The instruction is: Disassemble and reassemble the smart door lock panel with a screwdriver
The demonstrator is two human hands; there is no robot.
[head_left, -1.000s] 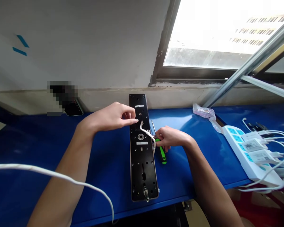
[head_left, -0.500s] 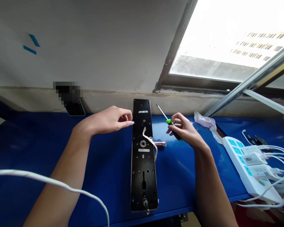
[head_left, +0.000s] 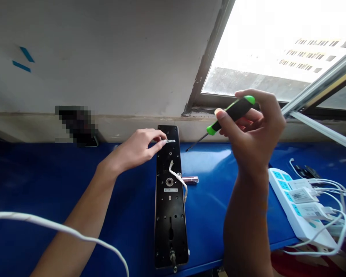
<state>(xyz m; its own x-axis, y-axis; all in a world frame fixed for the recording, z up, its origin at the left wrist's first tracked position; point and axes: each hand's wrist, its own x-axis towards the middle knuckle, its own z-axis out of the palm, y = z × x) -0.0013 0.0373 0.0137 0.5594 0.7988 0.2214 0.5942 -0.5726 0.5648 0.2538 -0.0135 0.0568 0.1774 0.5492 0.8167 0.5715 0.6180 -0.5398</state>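
Note:
A long black door lock panel [head_left: 170, 207] lies lengthwise before me, with screw holes, a keyhole-shaped slot and a white cable [head_left: 178, 177] on its face. From its right side sticks out a shiny handle [head_left: 191, 180]. Over the panel's upper end is my left hand [head_left: 145, 145], thumb and forefinger pinched at the label [head_left: 171, 141]; whatever sits between the tips is too small to make out. My right hand [head_left: 255, 127] grips a green-and-black screwdriver [head_left: 236, 111] in the air right of the panel, its shaft tilted down and left, the tip apart from the panel.
A white power strip [head_left: 288, 207] with plugged-in chargers and cables stands at the right of the blue table [head_left: 127, 227]. A loose white cable [head_left: 60, 227] crosses my left forearm. Behind are the wall, a window and a metal frame bar [head_left: 320, 80]. A pixelated dark object leans at the left.
My right hand has risen and turned the screwdriver, so its tip now points down instead of up. My left hand has shifted up the panel to the label.

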